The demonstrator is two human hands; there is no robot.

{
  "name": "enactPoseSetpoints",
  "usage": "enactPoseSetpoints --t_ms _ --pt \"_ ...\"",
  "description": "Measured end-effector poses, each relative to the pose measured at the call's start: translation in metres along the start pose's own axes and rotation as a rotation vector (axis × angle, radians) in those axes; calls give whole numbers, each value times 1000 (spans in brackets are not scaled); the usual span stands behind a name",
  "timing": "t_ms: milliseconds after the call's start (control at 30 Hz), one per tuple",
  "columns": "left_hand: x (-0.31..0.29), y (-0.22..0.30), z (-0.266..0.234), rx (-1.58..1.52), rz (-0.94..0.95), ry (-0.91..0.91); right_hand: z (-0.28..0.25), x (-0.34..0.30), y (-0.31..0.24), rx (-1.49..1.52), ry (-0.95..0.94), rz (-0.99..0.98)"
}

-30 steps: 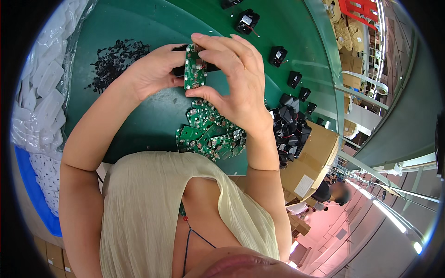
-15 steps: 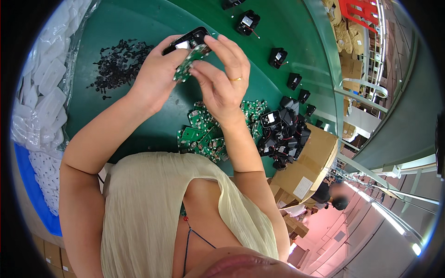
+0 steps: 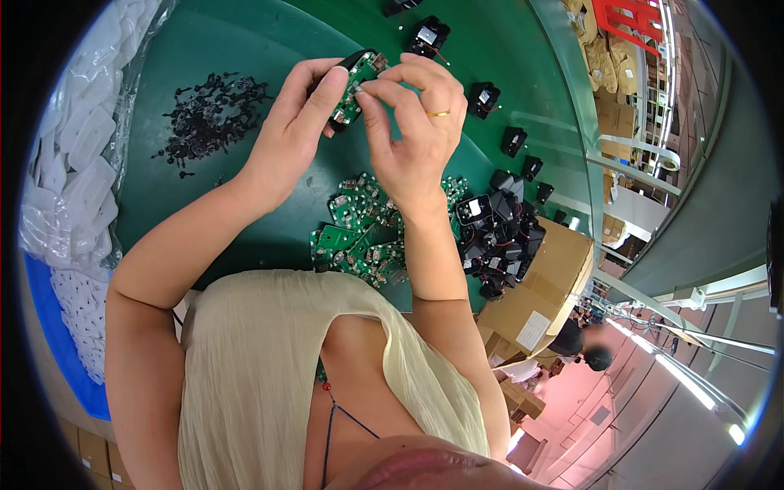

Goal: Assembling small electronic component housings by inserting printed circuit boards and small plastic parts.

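My left hand (image 3: 298,122) is closed around a black plastic housing (image 3: 357,57), its thumb along the near side. Over the housing's open face lies a green circuit board (image 3: 364,79) with small metal parts, tilted and seen nearly in line with it. My right hand (image 3: 416,122), with a ring on one finger, has its fingertips and thumb bent onto the board's right edge. Whether the board sits fully inside the housing I cannot tell. Below my right hand a pile of green circuit boards (image 3: 359,237) lies on the green table, partly hidden by my right forearm.
Small black parts (image 3: 211,114) lie heaped at the left. Black housings with wires (image 3: 505,237) are piled at the right beside a cardboard box (image 3: 543,282); more stand in a row along the green surface (image 3: 514,73). White plastic pieces (image 3: 86,155) and a blue bin (image 3: 57,327) line the left edge.
Both hands have shifted slightly right. The board, tilted in front of the housing before, now lies over its open face, and my right fingers have moved along its edge.
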State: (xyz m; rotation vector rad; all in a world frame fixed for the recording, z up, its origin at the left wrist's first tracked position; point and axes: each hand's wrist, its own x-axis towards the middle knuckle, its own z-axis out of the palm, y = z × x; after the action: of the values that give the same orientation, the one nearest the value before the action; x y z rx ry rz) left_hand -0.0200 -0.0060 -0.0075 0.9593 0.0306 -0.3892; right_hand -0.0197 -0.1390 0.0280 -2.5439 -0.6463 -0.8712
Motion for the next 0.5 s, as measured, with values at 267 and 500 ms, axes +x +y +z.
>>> enactPoseSetpoints --t_ms 267,500 --pt "-2 -3 0 99 45 51 2 -1 -7 -13 -30 -14" --pt "-1 -10 0 87 102 69 3 -4 -11 -19 -42 31"
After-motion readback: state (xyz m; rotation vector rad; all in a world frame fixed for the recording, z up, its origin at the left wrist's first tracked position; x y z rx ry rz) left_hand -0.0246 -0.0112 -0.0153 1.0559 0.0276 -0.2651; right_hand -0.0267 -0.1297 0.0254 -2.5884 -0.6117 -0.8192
